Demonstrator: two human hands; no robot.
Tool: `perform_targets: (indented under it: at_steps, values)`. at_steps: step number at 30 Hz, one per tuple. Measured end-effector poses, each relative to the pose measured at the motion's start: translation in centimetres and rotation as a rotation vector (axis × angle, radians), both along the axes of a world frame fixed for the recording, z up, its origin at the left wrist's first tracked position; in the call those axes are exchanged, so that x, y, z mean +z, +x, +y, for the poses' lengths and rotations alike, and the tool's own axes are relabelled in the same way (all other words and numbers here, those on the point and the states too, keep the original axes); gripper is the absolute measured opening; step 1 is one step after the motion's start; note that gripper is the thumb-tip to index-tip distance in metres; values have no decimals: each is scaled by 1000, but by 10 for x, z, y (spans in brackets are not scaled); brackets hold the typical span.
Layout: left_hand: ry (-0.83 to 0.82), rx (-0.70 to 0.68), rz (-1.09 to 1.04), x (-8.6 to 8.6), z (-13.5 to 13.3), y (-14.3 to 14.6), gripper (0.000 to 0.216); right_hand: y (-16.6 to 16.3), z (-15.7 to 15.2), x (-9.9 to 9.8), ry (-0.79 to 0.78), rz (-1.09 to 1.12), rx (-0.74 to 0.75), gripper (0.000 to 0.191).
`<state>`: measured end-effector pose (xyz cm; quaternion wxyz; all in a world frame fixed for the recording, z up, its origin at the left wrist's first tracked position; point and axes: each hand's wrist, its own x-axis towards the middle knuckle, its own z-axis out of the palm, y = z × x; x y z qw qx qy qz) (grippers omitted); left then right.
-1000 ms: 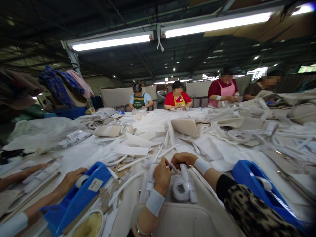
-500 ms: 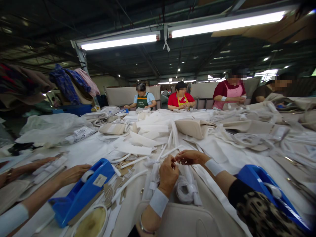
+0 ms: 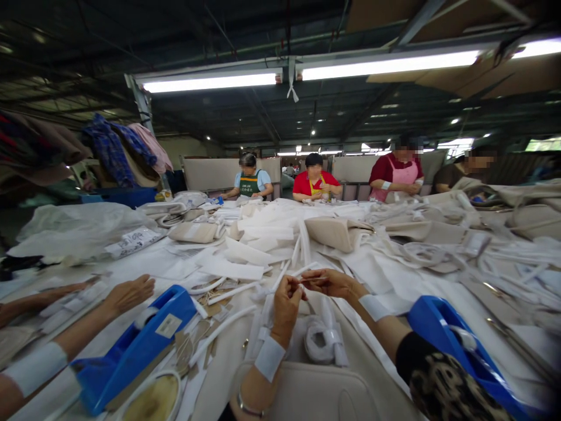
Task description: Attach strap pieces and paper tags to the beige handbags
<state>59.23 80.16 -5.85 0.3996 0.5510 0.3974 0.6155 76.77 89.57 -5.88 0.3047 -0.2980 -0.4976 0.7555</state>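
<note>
In the view from my head, my left hand [image 3: 287, 304] and my right hand [image 3: 331, 283] meet at the fingertips above a beige bag [image 3: 307, 389] on a crowded, white-covered table [image 3: 164, 269]. The left fingers are curled in toward the thumb; the right ones reach across, drawn together at their tips. Something thin shows along the right fingers, too small to name, and I cannot tell which hand grips it. The bag lies directly before me, with a white-wrapped coil [image 3: 322, 342] just beyond its rounded near part. Pale bands circle both my wrists, and a bracelet [image 3: 249, 406] sits farther up my left arm; a patterned sleeve [image 3: 451, 380] covers my right forearm.

A blue tape dispenser [image 3: 131, 356] stands to my left, near a co-worker's hand [image 3: 131, 292]; a second blue dispenser [image 3: 447, 333] is beside my right arm. A round roll [image 3: 153, 400] lies at the lower left. Across the table, white strips [image 3: 239, 268] are scattered before a folded beige piece [image 3: 335, 231]. On the far side are a person in a green apron [image 3: 250, 186], one in red [image 3: 301, 184], one in a pink apron [image 3: 403, 174] and one in a dark top [image 3: 447, 174].
</note>
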Motion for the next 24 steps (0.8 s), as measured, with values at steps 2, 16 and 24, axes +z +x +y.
perform_targets:
  at_steps: [2,16,24]
  values:
    - [-7,-10,-49,-1,1,0,11,-1,-6,-3,29,42,-24,41]
    - [-107,72,-316,2,0,-4,39,-13,-14,-23,178,-45,-222,44]
    - [-144,101,-341,1,1,-4,52,-17,-7,-14,362,-215,-225,39]
